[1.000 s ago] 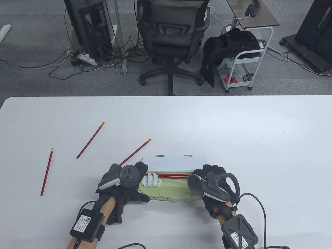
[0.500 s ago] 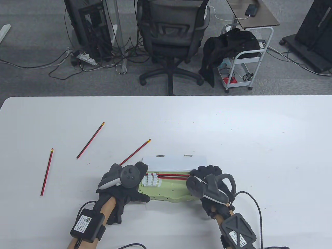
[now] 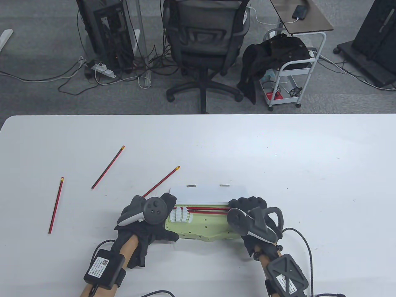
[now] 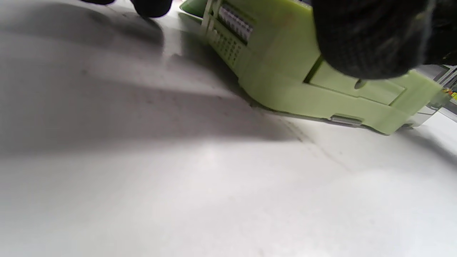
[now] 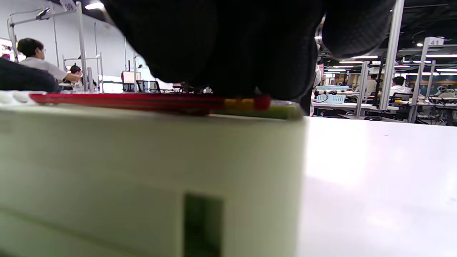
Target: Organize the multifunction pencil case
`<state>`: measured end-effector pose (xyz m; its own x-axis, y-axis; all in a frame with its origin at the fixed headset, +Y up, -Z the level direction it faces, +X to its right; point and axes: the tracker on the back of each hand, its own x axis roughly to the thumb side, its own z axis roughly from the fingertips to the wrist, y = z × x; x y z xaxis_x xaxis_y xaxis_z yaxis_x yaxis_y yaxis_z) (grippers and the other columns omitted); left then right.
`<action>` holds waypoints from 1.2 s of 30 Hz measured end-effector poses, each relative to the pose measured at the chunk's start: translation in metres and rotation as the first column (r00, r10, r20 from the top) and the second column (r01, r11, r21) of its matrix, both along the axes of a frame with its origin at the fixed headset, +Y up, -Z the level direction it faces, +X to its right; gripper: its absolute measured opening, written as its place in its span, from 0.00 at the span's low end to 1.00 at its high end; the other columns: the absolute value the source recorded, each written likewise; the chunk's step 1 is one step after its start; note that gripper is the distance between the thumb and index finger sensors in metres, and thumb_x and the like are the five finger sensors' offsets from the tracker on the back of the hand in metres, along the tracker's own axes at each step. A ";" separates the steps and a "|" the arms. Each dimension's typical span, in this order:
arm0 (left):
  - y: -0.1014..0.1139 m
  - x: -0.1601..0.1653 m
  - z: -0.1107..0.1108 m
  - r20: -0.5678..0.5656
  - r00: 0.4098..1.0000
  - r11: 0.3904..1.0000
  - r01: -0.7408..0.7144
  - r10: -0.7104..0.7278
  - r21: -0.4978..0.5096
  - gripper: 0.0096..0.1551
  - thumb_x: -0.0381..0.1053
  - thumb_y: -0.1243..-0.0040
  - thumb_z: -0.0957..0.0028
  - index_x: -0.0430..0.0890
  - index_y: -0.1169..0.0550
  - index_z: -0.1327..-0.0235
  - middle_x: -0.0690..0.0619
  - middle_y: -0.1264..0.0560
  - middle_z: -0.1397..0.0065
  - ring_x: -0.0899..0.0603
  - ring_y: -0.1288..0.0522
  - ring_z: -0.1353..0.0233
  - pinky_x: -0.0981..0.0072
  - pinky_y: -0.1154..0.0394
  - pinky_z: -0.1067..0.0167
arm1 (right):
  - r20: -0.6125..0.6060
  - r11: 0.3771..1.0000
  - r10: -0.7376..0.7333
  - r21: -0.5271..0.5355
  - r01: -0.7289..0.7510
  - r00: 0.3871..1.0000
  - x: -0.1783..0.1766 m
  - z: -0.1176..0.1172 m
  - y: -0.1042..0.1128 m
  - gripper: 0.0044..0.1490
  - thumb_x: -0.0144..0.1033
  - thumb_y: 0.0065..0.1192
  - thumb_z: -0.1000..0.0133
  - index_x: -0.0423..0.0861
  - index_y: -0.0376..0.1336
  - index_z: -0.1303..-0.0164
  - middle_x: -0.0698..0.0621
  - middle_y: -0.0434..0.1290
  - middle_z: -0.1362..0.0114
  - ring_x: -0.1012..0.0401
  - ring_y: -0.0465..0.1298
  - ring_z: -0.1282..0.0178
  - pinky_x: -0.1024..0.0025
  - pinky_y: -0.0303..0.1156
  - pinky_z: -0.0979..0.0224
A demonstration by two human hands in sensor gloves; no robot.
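- The green pencil case (image 3: 198, 227) is seen lying open near the table (image 3: 278, 161) front edge, between both hands.
- Its left end is grasped by the left hand (image 3: 148, 221).
- The red pencils (image 3: 205, 210) inside are pressed at their eraser end by the right hand (image 3: 250, 213); whether its fingers are curled cannot be told.

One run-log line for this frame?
left hand steadies pencil case | right hand on pencils in case | three loose pencils on table
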<state>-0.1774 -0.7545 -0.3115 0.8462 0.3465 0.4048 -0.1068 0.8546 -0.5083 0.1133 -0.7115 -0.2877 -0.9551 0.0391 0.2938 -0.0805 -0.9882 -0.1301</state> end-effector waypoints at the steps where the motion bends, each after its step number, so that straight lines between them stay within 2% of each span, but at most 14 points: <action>1: 0.000 0.000 0.000 0.000 1.000 1.000 -0.001 0.001 -0.001 0.72 0.70 0.35 0.59 0.43 0.60 0.16 0.39 0.60 0.10 0.24 0.47 0.14 0.21 0.45 0.28 | 0.012 1.000 -0.016 -0.002 0.016 1.000 0.003 -0.001 0.001 0.26 0.36 0.65 0.45 0.45 0.69 0.36 0.43 0.76 0.35 0.44 0.78 0.36 0.38 0.71 0.29; 6: 0.000 0.000 0.000 -0.001 1.000 1.000 0.004 -0.004 0.003 0.72 0.70 0.35 0.59 0.43 0.60 0.16 0.38 0.60 0.10 0.24 0.47 0.14 0.21 0.45 0.28 | 0.142 0.995 -0.084 -0.033 0.090 0.986 0.025 -0.004 0.002 0.29 0.39 0.61 0.43 0.42 0.67 0.32 0.40 0.74 0.32 0.41 0.76 0.34 0.37 0.70 0.29; 14: 0.000 0.000 0.000 0.000 1.000 1.000 -0.002 0.002 -0.002 0.72 0.70 0.35 0.59 0.43 0.60 0.16 0.39 0.60 0.10 0.24 0.47 0.14 0.21 0.45 0.28 | 0.279 0.984 -0.094 -0.123 0.133 0.956 0.044 -0.011 -0.008 0.31 0.38 0.61 0.42 0.40 0.65 0.29 0.36 0.72 0.29 0.38 0.74 0.32 0.36 0.69 0.28; 19: -0.001 0.000 0.000 -0.001 1.000 1.000 0.001 -0.001 0.002 0.72 0.70 0.35 0.59 0.43 0.60 0.16 0.39 0.60 0.10 0.24 0.47 0.14 0.21 0.45 0.28 | 0.281 0.982 -0.039 -0.166 0.089 0.959 0.040 -0.012 -0.013 0.32 0.38 0.61 0.42 0.39 0.64 0.28 0.35 0.71 0.28 0.37 0.74 0.31 0.36 0.68 0.28; 36: -0.001 0.000 0.000 -0.001 1.000 1.000 0.004 -0.004 0.000 0.72 0.69 0.35 0.59 0.43 0.60 0.16 0.38 0.60 0.10 0.24 0.47 0.14 0.21 0.45 0.28 | 0.286 0.989 0.042 -0.148 0.001 0.957 0.023 -0.012 -0.021 0.38 0.39 0.56 0.40 0.35 0.58 0.22 0.31 0.65 0.25 0.33 0.70 0.28 0.34 0.67 0.28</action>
<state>-0.1772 -0.7553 -0.3118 0.8480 0.3429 0.4041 -0.1034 0.8548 -0.5085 0.1360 -0.7322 -0.2998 -0.9992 0.0405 -0.0007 -0.0405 -0.9992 -0.0001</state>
